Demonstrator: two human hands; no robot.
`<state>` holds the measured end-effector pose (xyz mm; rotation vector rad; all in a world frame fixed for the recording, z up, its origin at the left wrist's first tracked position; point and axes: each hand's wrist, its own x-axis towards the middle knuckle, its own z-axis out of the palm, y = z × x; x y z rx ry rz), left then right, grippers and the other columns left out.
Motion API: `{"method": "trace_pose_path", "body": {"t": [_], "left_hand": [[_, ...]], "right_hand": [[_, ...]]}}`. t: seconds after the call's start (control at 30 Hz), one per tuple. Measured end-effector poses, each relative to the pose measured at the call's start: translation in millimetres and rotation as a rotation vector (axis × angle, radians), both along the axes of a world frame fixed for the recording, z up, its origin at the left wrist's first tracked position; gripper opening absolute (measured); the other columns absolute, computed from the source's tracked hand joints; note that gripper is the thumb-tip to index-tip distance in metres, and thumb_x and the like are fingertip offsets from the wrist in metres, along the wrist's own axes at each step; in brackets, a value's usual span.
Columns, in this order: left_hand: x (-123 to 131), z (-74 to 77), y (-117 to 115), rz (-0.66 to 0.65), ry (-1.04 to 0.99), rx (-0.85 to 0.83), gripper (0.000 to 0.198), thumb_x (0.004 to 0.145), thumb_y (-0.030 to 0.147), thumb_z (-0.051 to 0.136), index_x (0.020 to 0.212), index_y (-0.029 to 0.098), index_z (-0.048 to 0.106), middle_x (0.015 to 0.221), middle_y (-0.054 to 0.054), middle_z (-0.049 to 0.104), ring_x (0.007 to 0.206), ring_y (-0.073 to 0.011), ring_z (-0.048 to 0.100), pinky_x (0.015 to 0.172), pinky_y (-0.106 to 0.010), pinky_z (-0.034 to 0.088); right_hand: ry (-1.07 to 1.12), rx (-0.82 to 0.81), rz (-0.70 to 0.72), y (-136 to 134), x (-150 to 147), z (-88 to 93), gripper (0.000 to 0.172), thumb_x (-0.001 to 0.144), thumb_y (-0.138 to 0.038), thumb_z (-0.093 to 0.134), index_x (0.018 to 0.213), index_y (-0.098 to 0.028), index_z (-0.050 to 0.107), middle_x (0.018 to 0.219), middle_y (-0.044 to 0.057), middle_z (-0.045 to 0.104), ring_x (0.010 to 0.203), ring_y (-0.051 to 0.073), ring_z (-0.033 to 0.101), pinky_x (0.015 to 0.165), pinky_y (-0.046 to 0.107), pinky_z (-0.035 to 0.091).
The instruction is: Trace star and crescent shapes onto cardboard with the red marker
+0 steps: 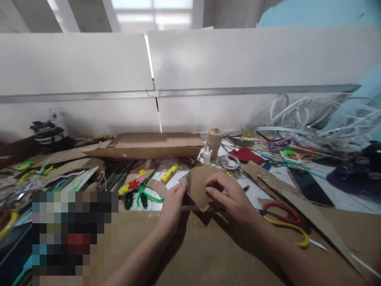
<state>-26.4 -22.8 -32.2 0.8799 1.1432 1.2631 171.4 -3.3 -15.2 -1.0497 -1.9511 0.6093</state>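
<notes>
A rounded piece of brown cardboard (198, 186) is held up just above the near part of the table. My left hand (175, 200) grips its left edge, thumb and fingers closed on it. On its right side, my right hand (228, 194) has curled fingers, the thumb and index tips apart at the cardboard's face; its lower fingers are hidden behind the palm. Just beyond stand a small white glue bottle (207, 155) and a spool of brown twine (213, 143). To the right of my right hand lie scissors (285, 218) with red and yellow handles.
A yellow glue stick (170, 173) and pipe-cleaner flowers (137, 182) lie to the left. A long cardboard box (149, 145) stands along the back. On the right are cardboard strips (285, 194), a dark phone (309, 186) and coiled white strips (321, 119). A pixelated patch covers the lower left.
</notes>
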Motion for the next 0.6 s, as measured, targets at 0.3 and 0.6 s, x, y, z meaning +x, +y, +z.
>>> {"method": "trace_pose_path", "body": {"t": [0.3, 0.6], "left_hand": [[-7, -11.1, 18, -0.018, -0.129, -0.032, 0.035, 0.080, 0.052, 0.075, 0.085, 0.017, 0.071, 0.074, -0.004, 0.068, 0.067, -0.0190, 0.063, 0.064, -0.028, 0.052], [-10, 0.4, 17, -0.096, -0.158, -0.031, 0.048, 0.076, 0.064, 0.082, 0.086, 0.018, 0.071, 0.079, -0.005, 0.071, 0.065, -0.0190, 0.064, 0.058, -0.027, 0.053]], "right_hand": [[0.190, -0.112, -0.194, 39, 35, -8.0, 0.049, 0.081, -0.042, 0.079, 0.126, -0.026, 0.073, 0.137, 0.013, 0.073, 0.132, 0.039, 0.062, 0.116, 0.060, 0.043], [0.387, -0.319, -0.078, 40, 32, -13.3, 0.055, 0.078, -0.040, 0.082, 0.128, -0.023, 0.069, 0.127, 0.010, 0.079, 0.118, 0.033, 0.074, 0.100, 0.047, 0.059]]}}
